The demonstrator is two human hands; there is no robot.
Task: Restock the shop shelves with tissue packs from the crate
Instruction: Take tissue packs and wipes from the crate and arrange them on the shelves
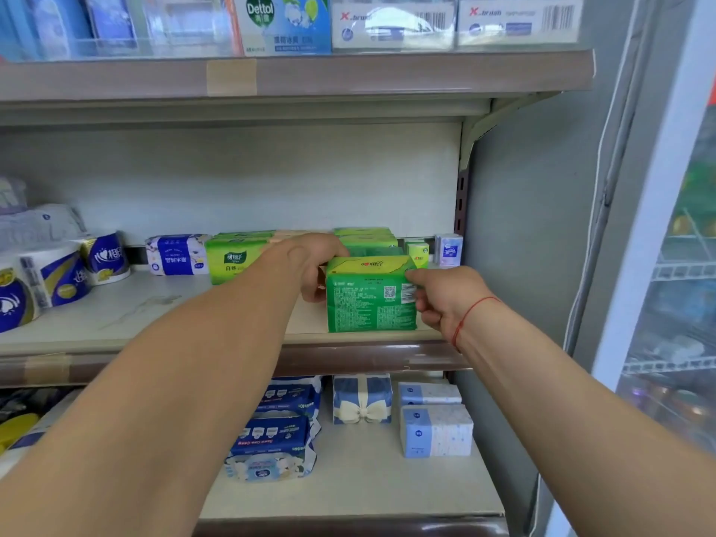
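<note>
green tissue pack is standing upright at the front edge of the middle shelf, toward its right end. left hand is gripping the pack's left side, fingers curled round it. right hand is pinching its right edge. more green packs are sitting just behind.

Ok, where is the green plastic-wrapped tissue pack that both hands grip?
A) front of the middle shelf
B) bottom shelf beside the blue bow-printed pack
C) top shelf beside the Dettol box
A: the green plastic-wrapped tissue pack stands near the front edge of the middle shelf, with the left hand and right hand gripping its sides.
</note>
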